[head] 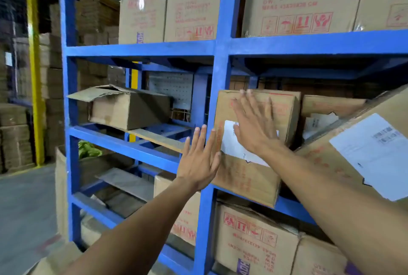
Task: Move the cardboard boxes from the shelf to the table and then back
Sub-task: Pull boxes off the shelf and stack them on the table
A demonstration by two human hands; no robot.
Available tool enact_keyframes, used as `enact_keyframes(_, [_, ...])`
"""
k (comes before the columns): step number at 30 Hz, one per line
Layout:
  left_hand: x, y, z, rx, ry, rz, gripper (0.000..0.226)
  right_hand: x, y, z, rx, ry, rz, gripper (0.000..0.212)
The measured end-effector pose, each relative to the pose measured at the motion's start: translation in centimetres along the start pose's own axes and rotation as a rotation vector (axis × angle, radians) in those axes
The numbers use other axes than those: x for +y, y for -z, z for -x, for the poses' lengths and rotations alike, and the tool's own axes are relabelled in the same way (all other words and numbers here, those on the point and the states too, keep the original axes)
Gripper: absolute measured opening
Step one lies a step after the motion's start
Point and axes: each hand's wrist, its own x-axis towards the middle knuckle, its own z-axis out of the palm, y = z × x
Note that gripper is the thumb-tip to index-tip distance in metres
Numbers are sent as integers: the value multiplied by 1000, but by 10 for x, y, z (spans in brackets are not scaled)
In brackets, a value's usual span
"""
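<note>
A cardboard box (pixel 247 173) with a torn white label and red print stands on the middle level of the blue shelf (pixel 220 71), its front face sticking out past the shelf's edge. My right hand (pixel 254 124) lies flat against that face, fingers spread. At the box's left edge, in front of the blue upright, my left hand (pixel 198 160) is open with its fingers apart. Neither hand grips the box. A larger tilted box (pixel 344 153) with a white label leans at the right.
An open, dented box (pixel 128 109) sits in the left bay of the middle level. More boxes (pixel 189 9) fill the upper level and the lower level (pixel 254 243). Stacked cartons (pixel 15 137) and a yellow post (pixel 35 65) stand at the left beside grey floor.
</note>
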Motion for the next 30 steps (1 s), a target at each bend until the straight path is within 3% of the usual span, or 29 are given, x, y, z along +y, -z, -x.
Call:
enact_keyframes(3, [-18,-12,-16,-31,7,65,73,-9,-1,-36,-92,19,177,75])
enact_keyframes(7, [-37,-31,-20,-89,-13,229,72,-24,2,-71,-268,-26,230,83])
enact_keyframes(12, [-50,-66,3,-323,64,625,75,-23,15,-75,-355,-75,229,82])
enact_keyframes(14, [-48,-78,9,-408,164,853,73,-23,17,-73,-345,-91,250,82])
enact_keyframes(17, [-34,-80,5,-543,474,1333,60,-21,22,-72,-339,-118,264,83])
enact_keyframes(21, [-14,-70,-16,-436,611,1520,36,0,37,-62,-303,-207,227,83])
enact_keyframes(26, [3,-65,-34,-327,604,1513,67,28,61,-38,-217,-350,112,81])
enact_keyframes(30, [12,-41,-56,-188,559,1438,45,44,68,-13,-120,-523,-29,79])
